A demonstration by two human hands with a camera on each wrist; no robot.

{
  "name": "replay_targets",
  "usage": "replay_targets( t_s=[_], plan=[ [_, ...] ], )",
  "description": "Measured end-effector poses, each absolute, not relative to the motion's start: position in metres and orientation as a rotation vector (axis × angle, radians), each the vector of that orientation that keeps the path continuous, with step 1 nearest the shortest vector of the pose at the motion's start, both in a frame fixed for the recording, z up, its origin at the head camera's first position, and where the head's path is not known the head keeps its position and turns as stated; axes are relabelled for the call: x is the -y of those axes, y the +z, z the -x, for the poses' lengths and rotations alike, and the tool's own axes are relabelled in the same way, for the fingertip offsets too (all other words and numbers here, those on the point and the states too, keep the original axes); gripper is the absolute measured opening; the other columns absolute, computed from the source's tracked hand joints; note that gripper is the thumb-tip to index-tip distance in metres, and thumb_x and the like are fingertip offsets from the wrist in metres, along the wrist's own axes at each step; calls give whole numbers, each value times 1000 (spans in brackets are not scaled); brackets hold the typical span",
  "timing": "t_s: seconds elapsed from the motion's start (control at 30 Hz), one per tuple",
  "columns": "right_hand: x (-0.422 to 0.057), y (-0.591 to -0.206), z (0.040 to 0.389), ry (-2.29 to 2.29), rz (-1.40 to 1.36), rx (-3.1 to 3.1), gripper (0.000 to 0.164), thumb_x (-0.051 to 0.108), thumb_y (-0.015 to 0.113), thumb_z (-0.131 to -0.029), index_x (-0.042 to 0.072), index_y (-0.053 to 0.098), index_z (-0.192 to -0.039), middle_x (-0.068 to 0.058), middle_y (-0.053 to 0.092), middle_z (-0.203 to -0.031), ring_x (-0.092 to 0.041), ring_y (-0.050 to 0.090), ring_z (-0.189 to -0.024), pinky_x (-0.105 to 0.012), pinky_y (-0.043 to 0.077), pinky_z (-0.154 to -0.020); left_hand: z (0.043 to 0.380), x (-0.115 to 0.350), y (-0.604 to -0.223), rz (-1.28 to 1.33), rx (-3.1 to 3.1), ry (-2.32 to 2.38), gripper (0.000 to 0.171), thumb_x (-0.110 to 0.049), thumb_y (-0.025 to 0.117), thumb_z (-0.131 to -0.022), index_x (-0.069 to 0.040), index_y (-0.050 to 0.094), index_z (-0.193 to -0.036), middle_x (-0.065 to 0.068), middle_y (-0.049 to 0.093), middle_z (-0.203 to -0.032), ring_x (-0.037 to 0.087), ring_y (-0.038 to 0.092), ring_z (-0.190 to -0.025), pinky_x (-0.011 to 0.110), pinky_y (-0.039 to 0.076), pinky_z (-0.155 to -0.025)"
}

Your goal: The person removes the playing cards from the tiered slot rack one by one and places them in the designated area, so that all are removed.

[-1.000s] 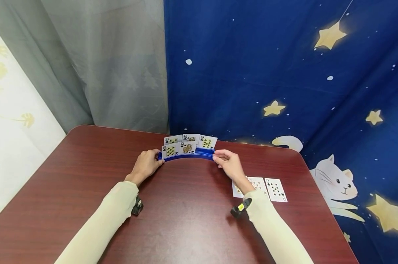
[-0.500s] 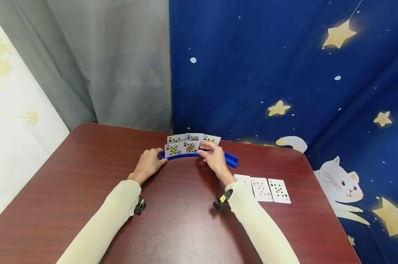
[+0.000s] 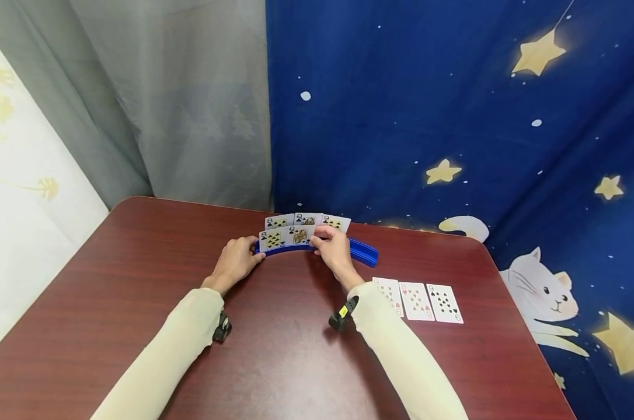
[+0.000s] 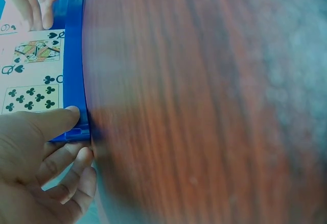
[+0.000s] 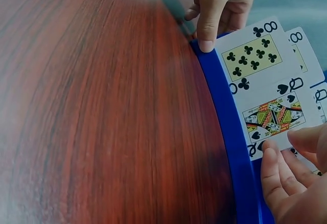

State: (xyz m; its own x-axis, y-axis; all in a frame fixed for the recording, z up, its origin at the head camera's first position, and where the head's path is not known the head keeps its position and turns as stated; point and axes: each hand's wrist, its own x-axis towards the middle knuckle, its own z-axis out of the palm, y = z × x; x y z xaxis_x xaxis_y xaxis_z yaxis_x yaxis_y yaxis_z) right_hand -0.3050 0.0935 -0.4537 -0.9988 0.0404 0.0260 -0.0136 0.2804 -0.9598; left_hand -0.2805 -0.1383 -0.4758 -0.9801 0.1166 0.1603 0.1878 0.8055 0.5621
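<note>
A curved blue card holder (image 3: 364,253) stands near the far table edge with two rows of playing cards. Its left end is gripped by my left hand (image 3: 234,260), thumb on the front rim and fingers beneath. In the front slot stand an eight of clubs (image 5: 252,58) and, right of it, a queen of spades (image 5: 273,116). My right hand (image 3: 335,252) touches the queen's right edge with its fingertips, fingers fairly straight. Behind, an eight, a queen (image 3: 307,218) and a nine (image 3: 340,221) stand in a back row, the nine partly hidden by my right hand.
Three loose cards lie face up to the right: a red nine (image 3: 387,288) partly under my right sleeve, a red eight (image 3: 417,301) and a black nine (image 3: 445,304). The brown table (image 3: 291,367) ends at patterned curtains (image 3: 348,116).
My right hand has left the holder's right end and moved left to the queen of spades. The front cards have shifted slightly left. My left hand keeps its grip on the holder.
</note>
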Motion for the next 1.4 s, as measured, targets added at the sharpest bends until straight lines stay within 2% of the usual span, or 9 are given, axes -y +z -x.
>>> replay_targets(
  t_s=[0.13,0.3,0.43,0.53,0.7,0.9,1.1,1.4],
  plan=[
    [-96,-454,306,1858,14,2451,14,1,70,-90,-3,71,-103,-18,74,-97,-26,74,-81,-37,59,-69,280,136,-476,253,2862,-899,37,-17,73,-90,4,65,-119,19,71,-97,27,66,-84,46,54,-75],
    [-103,-452,306,1831,26,2423,11,4,73,-88,0,75,-98,-14,75,-92,-24,74,-78,-26,57,-61,281,134,-475,267,2871,-895,36,-17,73,-90,4,65,-118,19,71,-97,28,66,-84,46,53,-76],
    [-110,-444,303,1748,13,2446,12,8,75,-87,4,77,-99,-11,75,-92,-22,72,-79,-24,56,-61,281,132,-473,261,2875,-902,37,-16,73,-90,5,65,-119,20,71,-99,28,66,-85,46,53,-76],
    [-118,-440,299,1670,3,2462,13,12,77,-86,7,78,-98,-7,75,-89,-16,66,-73,-21,53,-64,281,133,-473,255,2881,-905,37,-16,73,-90,5,64,-119,20,71,-100,28,66,-85,46,53,-77],
    [-138,-437,292,1676,7,2442,13,12,78,-85,4,77,-95,-3,73,-83,-9,60,-69,-20,50,-64,281,134,-474,261,2887,-895,39,-17,72,-90,5,64,-121,21,71,-101,29,67,-87,46,54,-78],
    [-163,-434,284,1749,26,2432,15,8,74,-88,-2,73,-99,-8,74,-89,-11,66,-79,-27,55,-69,279,135,-473,245,2892,-915,41,-17,71,-91,7,62,-124,22,70,-102,30,67,-87,46,54,-78],
    [-193,-435,278,1731,86,2461,17,7,71,-91,-4,72,-104,-12,74,-93,-11,64,-79,-31,57,-70,279,137,-473,249,2903,-914,42,-17,71,-91,7,61,-125,23,70,-104,30,66,-87,46,54,-78],
    [-247,-440,268,1700,231,2519,24,11,66,-95,-3,68,-115,-15,72,-107,-5,63,-81,-25,57,-65,281,138,-473,257,2899,-888,42,-17,71,-91,8,61,-124,23,70,-103,30,66,-87,47,54,-78]
  ],
)
